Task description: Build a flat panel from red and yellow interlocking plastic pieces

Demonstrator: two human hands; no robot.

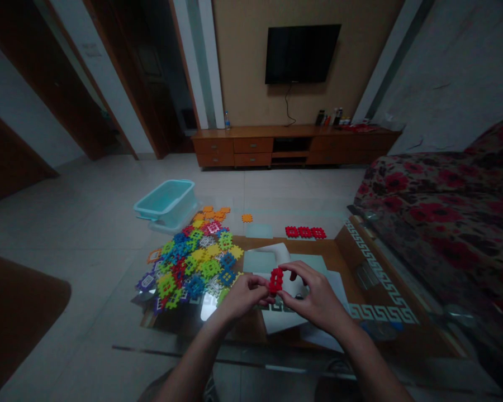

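A red interlocking plastic tile (275,281) with window-like holes is held up above the glass table, tilted. My right hand (314,293) grips it between thumb and fingers at its right side. On its left edge my left hand (248,296) is closed, fingers curled at the tile's lower left corner. To the left of my hands lies a heap of coloured tiles (209,268) in blue, green, yellow, purple and red. Beyond my hands, several red tiles (305,232) lie in a row. A single orange tile (247,218) lies apart from the heap.
A light blue plastic basket (165,207) stands at the table's far left corner. White papers (283,321) show beneath the glass table. A flowered sofa (436,190) stands on the right. Against the far wall is a wooden TV cabinet (251,146) under a television (302,54).
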